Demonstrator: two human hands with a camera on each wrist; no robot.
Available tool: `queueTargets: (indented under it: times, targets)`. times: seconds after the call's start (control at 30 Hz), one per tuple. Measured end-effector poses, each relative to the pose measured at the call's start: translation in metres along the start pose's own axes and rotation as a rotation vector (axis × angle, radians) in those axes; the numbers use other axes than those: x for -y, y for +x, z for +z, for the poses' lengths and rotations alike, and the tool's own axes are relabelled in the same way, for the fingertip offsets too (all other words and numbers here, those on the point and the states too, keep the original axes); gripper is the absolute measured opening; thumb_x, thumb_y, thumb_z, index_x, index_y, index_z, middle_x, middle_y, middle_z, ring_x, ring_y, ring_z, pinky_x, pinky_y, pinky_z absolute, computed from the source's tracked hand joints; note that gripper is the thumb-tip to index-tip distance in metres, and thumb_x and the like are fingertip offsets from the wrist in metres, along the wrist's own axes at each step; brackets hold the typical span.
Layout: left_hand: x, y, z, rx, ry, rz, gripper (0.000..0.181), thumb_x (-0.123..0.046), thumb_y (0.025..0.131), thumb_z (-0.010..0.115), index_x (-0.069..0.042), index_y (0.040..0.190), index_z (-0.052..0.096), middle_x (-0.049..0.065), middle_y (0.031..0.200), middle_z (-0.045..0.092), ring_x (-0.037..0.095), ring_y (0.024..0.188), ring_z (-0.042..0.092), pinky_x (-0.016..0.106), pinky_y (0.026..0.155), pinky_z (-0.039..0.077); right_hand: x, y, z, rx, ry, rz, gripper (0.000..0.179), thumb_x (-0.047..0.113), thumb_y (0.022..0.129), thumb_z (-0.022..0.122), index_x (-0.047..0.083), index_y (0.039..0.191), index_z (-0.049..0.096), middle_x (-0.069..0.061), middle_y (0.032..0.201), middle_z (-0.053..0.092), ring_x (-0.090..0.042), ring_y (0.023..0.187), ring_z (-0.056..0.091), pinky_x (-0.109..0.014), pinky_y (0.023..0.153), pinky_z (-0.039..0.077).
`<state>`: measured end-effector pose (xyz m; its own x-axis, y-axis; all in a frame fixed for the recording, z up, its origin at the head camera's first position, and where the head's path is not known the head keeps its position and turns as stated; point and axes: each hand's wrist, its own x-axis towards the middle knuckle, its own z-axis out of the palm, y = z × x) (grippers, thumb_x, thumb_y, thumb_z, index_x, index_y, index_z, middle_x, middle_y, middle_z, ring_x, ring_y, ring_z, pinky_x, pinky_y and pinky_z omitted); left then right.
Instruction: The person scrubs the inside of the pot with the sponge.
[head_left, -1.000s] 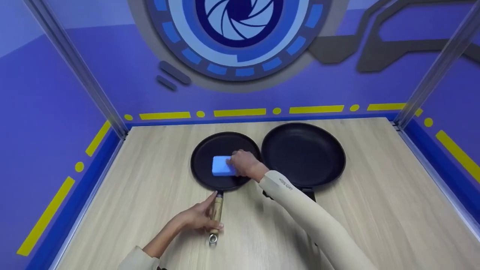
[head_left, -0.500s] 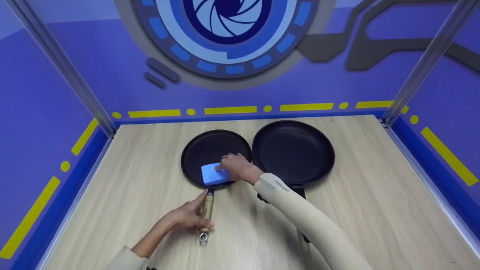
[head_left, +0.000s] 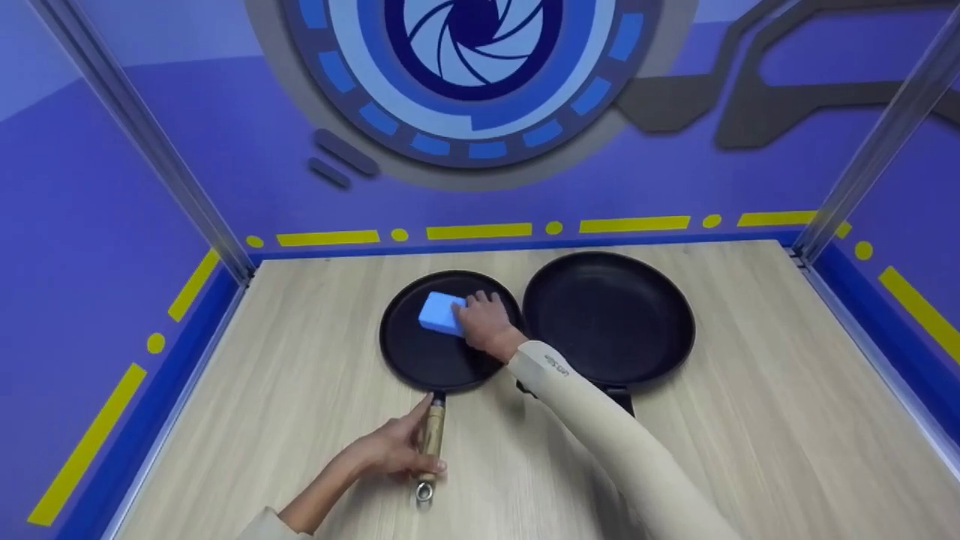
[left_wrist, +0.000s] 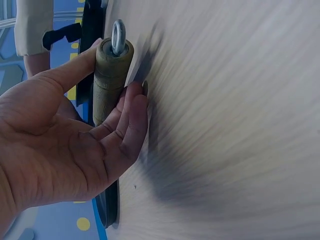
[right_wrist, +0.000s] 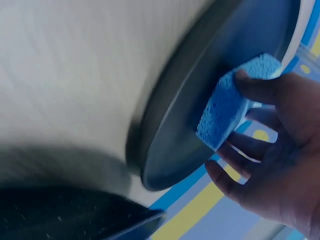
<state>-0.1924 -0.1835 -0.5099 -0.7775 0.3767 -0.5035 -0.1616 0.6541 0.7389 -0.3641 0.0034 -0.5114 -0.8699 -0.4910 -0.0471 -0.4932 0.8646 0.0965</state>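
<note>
At six o'clock on the small pan (head_left: 431, 364), the left hand (head_left: 390, 448) grips its wooden handle (head_left: 433, 433); farther off, the right hand (head_left: 484, 321) pinches the blue sponge (head_left: 441, 313) inside the rim, toward twelve. Sponging looks under way, how much remains unclear; the larger pan (head_left: 611, 319) sits at three.

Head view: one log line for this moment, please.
left hand: holds wooden handle | right hand: holds blue sponge in smaller pan | larger pan: beside it

In the head view, the right hand (head_left: 484, 322) covers one end of the sponge (head_left: 440, 313), and the sleeve (head_left: 600, 420), its lettering (head_left: 556, 365) too small to read, hides much of the larger frying pan (head_left: 609, 319)'s handle (head_left: 622, 400).
</note>
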Motion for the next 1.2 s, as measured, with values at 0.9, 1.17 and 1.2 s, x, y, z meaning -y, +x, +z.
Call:
queueTargets:
  times: [0.9,1.17,1.2]
  targets:
    - [-0.002,-0.002,-0.002,-0.015,0.09,0.027,0.114,-0.028,0.082,0.087,-0.004,0.164,0.011,0.008,0.096,0.059,0.018,0.077,0.054,0.028,0.068,0.043,-0.004,0.016,0.01,-0.036,0.146,0.102,0.056,0.044,0.101,0.063,0.011,0.145,0.054,-0.019,0.137,0.061,-0.038,0.129,0.052,-0.049,0.107,0.049]
    - [-0.005,0.0,-0.002,-0.049,0.16,0.029,0.113,-0.031,0.082,0.087,-0.006,0.164,0.014,0.009,0.101,0.062,0.02,0.084,0.056,0.033,0.076,0.046,0.006,0.003,0.007,-0.006,0.16,-0.102,0.056,0.042,0.098,0.068,0.016,0.146,0.056,-0.015,0.142,0.061,-0.035,0.131,0.052,-0.045,0.109,0.05]
    - [-0.006,0.001,-0.002,-0.052,0.165,0.028,0.113,-0.032,0.081,0.087,-0.007,0.164,0.014,0.009,0.101,0.062,0.019,0.085,0.056,0.033,0.077,0.045,0.005,0.001,0.006,-0.001,0.161,-0.123,0.055,0.041,0.098,0.069,0.016,0.145,0.057,-0.016,0.141,0.061,-0.035,0.13,0.053,-0.044,0.111,0.049]
